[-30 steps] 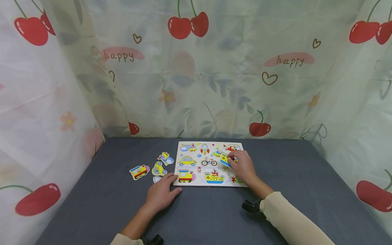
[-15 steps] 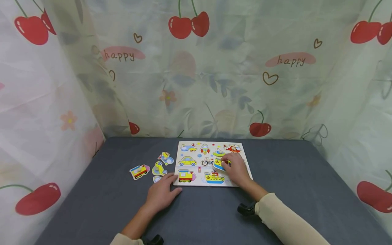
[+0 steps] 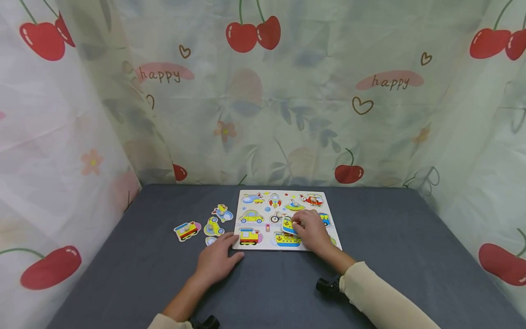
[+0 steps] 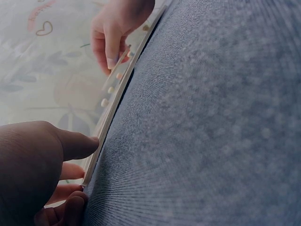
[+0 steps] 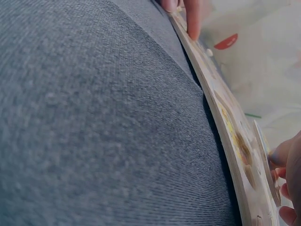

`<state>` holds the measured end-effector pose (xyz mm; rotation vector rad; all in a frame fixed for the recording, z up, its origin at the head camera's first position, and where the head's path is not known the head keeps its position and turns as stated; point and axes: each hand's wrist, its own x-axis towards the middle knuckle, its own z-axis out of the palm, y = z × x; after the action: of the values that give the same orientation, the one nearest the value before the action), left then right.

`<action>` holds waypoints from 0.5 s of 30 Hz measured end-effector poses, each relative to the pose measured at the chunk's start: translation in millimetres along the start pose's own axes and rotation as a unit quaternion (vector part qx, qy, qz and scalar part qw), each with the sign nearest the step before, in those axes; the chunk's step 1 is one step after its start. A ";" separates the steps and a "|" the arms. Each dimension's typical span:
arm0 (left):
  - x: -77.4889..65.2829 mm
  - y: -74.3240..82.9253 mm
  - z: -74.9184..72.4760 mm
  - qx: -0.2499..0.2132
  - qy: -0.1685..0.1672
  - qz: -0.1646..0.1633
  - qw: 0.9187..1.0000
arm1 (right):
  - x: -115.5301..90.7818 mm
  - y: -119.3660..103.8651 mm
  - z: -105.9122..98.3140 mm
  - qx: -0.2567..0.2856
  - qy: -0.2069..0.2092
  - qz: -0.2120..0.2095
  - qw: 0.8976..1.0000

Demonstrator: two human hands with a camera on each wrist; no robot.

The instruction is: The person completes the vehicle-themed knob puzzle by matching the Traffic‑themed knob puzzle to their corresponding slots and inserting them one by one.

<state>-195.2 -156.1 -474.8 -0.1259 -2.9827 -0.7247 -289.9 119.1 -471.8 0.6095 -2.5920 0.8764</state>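
My right hand [image 3: 314, 230] pinches a blue and yellow ship puzzle piece [image 3: 287, 225] between thumb and fingertips. The piece hangs tilted close over the ship-shaped place [image 3: 286, 240] in the front row of the puzzle board [image 3: 266, 246]. In the right wrist view, the ship piece [image 5: 264, 153] stands slightly apart from the board's surface. My left hand [image 3: 215, 260] rests at the board's front left corner, fingers on the left side and thumb by the front edge. The left wrist view shows its thumb [image 4: 82, 145] touching the board's edge.
Left of the board lie a train piece [image 3: 187, 231], a yellow car piece [image 3: 213, 226] and an airplane-like piece [image 3: 222, 213]. Another piece [image 3: 210, 240] is partly hidden by my left hand. Small knobs [image 4: 104, 102] stick up from the board. A patterned curtain [image 3: 267, 114] surrounds the grey table.
My right hand has carried the ship piece left and toward the front of the board, from the right side to the ship-shaped place. My left hand has stayed still.
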 end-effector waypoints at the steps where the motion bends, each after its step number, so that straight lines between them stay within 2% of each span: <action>1: -0.1 0.0 0.0 -0.001 0.000 0.000 1.000 | -0.4 -0.2 0.4 0.000 0.001 -0.004 1.000; 9: -0.1 -0.4 0.6 -0.004 -0.001 -0.002 1.000 | -4.1 -0.4 4.0 0.007 0.011 -0.034 0.999; 15: 0.2 -0.8 1.7 -0.003 0.000 -0.001 1.000 | -6.2 -2.4 3.9 0.013 -0.002 -0.026 1.000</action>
<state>-195.6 -156.0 -476.7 -0.1232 -2.9804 -0.7337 -284.2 116.7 -476.3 0.6828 -2.5600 0.8954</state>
